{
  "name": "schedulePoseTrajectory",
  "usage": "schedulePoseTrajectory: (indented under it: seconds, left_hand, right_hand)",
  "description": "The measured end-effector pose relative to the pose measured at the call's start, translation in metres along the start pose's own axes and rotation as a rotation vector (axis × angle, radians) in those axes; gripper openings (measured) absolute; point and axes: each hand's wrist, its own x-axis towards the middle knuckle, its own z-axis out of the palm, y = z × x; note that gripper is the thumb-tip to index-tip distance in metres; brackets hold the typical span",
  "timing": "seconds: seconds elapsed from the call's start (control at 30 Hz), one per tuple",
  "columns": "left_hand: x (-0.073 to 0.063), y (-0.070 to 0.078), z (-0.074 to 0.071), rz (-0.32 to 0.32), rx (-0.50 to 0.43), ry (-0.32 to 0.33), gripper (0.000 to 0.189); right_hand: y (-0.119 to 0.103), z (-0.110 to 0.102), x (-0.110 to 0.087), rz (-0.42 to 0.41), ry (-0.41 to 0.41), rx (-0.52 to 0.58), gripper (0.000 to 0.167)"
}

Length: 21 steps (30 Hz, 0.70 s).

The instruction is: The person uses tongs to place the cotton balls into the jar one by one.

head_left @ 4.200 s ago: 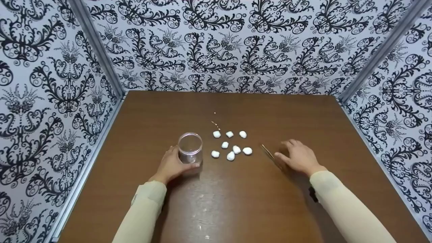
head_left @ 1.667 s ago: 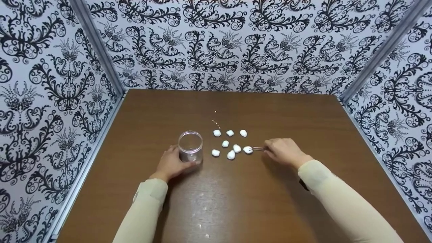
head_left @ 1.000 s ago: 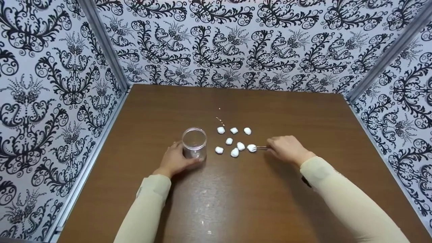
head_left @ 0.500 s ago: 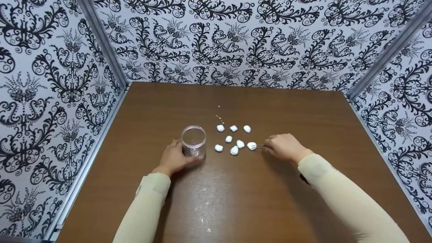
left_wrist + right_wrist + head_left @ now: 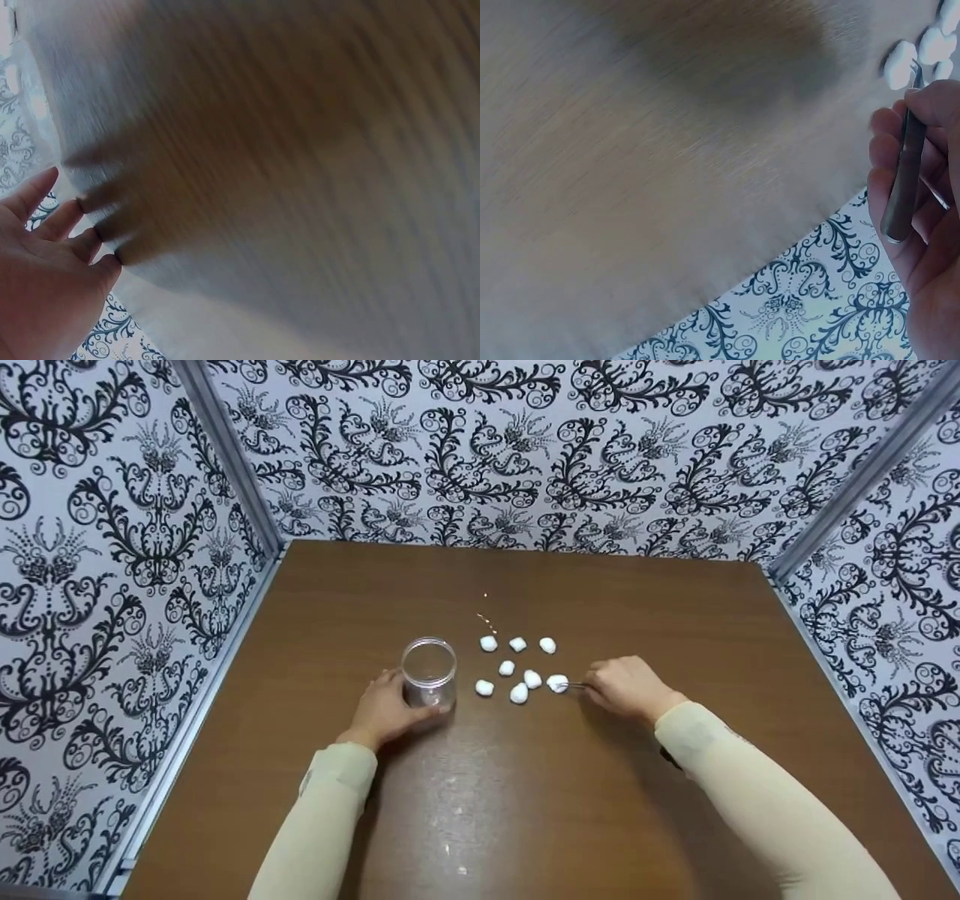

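Observation:
Metal tweezers (image 5: 906, 165) lie between the thumb and curled fingers of my right hand (image 5: 626, 686). Their tips meet the rightmost cotton ball (image 5: 557, 683), which sits on the brown table. In the right wrist view the same cotton ball (image 5: 901, 65) shows at the tweezers' tips. My left hand (image 5: 386, 711) grips a clear, lidless jar (image 5: 429, 675) that stands upright, thumb in front and fingers round its left side. Between jar and tweezers several more cotton balls (image 5: 519, 693) are spread in loose rows. The left wrist view shows my left hand (image 5: 52, 262) at its edge.
Small pale specks (image 5: 487, 622) mark the table (image 5: 637, 600) behind the cotton balls. Walls with a black-and-white scroll pattern (image 5: 495, 457) enclose the back and both sides, with grey metal posts (image 5: 229, 457) at the corners.
My right hand has picked up the tweezers from the table and brought their tips left to the rightmost cotton ball. The left hand keeps holding the jar in place. The head view has shifted slightly.

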Motion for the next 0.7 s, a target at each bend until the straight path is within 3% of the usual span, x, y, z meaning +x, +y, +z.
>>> schedulePoseTrajectory:
  seconds: [0.43,0.7]
  left_hand:
    - [-0.0012,0.0008,-0.0042,-0.003,0.002,0.012,0.099]
    - [-0.0005,0.0015,0.0000,-0.004,0.014,0.021,0.097]
  right_hand:
    - [0.0030,0.0011,0.0014,0.014,-0.040,0.005,0.011]
    - [0.0052,0.0078,-0.0022,-0.023,0.049,-0.022,0.013]
